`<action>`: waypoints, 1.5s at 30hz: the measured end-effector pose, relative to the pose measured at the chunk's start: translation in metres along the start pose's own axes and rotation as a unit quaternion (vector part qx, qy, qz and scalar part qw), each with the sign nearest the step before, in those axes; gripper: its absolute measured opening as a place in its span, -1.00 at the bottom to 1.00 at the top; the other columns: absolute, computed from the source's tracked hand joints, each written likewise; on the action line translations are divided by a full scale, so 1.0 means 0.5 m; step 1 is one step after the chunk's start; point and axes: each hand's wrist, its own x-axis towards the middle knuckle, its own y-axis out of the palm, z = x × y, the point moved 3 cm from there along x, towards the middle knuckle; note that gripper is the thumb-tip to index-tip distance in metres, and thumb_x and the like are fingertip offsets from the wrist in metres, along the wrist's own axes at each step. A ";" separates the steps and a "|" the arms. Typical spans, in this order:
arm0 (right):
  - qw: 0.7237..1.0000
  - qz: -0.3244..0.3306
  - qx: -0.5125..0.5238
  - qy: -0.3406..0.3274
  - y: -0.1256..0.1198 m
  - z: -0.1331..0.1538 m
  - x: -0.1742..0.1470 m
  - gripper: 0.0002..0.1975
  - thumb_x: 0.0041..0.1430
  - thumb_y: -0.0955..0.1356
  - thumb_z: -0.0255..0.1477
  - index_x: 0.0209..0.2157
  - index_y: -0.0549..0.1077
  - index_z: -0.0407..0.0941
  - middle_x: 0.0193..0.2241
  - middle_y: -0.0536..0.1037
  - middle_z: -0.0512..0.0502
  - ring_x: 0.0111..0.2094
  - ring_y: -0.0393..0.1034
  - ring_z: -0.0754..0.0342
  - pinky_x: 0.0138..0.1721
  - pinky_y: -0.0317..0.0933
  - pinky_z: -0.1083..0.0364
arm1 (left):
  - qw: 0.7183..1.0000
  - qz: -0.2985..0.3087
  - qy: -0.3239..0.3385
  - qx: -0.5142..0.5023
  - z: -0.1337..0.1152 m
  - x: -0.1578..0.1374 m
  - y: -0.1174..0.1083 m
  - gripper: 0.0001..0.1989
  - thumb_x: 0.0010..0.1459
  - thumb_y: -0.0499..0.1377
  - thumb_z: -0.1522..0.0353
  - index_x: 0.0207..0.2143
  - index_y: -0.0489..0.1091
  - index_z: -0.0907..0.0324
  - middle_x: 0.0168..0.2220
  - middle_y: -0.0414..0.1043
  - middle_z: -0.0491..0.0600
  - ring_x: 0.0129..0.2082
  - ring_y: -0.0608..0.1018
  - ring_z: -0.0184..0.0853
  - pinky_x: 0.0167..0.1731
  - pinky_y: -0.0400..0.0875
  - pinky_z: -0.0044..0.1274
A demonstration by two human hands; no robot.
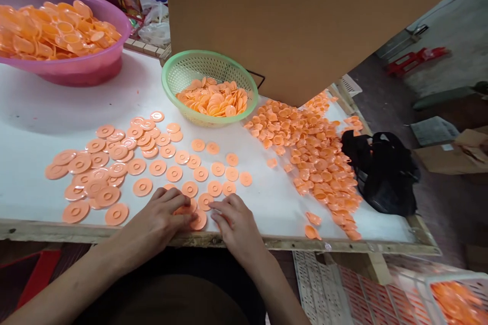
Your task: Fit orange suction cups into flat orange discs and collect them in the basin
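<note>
Near the table's front edge, my left hand [165, 217] curls its fingers and thumb about a small orange plastic disc [186, 207], partly hidden by the fingers. My right hand [237, 226] is just to the right, fingers apart and partly bent, nothing visible in its grasp. Its fingertips are at the edge of another orange disc [206, 201]. A further disc [199, 220] lies flat between the hands. Many like discs [118, 152], each with a raised ring at the centre, spread over the white tabletop beyond and to the left, some overlapping.
A green colander [176, 100] of discs stands beyond my hands. Back left is a pink basin [87, 72] of orange pieces. Small orange cup-like parts [320, 162] heap at right beside a black bag [385, 177]. A large cardboard box [259, 15] blocks the back.
</note>
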 end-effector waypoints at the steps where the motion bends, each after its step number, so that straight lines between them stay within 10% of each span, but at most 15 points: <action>1: 1.000 0.006 -0.006 -0.014 0.004 0.003 0.003 -0.73 0.21 0.32 -0.57 -0.10 0.52 -0.03 -0.29 0.39 -0.07 -0.22 0.33 0.08 -0.17 0.27 0.09 | 1.000 -0.001 0.001 0.008 0.000 0.000 0.000 -0.78 0.26 0.08 0.46 -0.15 0.47 0.04 -0.11 0.40 0.03 -0.12 0.35 -0.22 -0.20 0.15 -0.37; 17: 0.998 0.007 -0.031 0.061 0.040 0.028 0.001 -0.86 0.05 0.42 -0.65 -0.40 0.49 -0.12 -0.35 0.40 -0.04 -0.25 0.30 0.06 -0.25 0.21 0.08 | 0.999 -0.031 -0.037 0.007 0.012 -0.019 0.011 -0.83 0.24 0.11 0.43 -0.33 0.49 0.08 -0.12 0.40 0.00 -0.14 0.36 -0.23 -0.18 0.19 -0.38; 26: 0.989 -0.122 0.002 0.081 -0.047 -0.038 -0.016 -0.88 0.15 0.33 -0.56 -0.36 0.52 -0.10 -0.39 0.43 -0.06 -0.35 0.34 0.08 -0.31 0.23 0.10 | 0.999 -0.031 0.020 -0.004 -0.010 -0.007 0.004 -0.77 0.20 0.21 0.27 -0.08 0.45 -0.01 -0.06 0.41 0.02 -0.09 0.37 -0.19 -0.16 0.20 -0.37; 39: 0.998 0.049 -0.035 -0.009 0.051 0.056 0.028 -0.90 0.04 0.45 -0.55 -0.37 0.49 -0.11 -0.32 0.40 -0.05 -0.22 0.29 0.04 -0.23 0.21 0.07 | 0.997 -0.034 -0.061 -0.013 0.003 -0.005 0.022 -0.81 0.29 0.05 0.44 -0.23 0.46 0.13 -0.14 0.41 0.03 -0.16 0.38 -0.26 -0.22 0.26 -0.40; 45: 0.990 0.023 0.122 0.068 0.044 0.048 0.032 -0.90 0.03 0.41 -0.57 -0.48 0.49 -0.10 -0.47 0.50 0.04 -0.37 0.35 0.13 -0.29 0.21 0.12 | 0.994 -0.026 -0.070 -0.081 0.006 -0.002 0.012 -0.80 0.32 0.03 0.42 -0.21 0.46 0.11 -0.16 0.41 0.00 -0.15 0.38 -0.30 -0.20 0.30 -0.43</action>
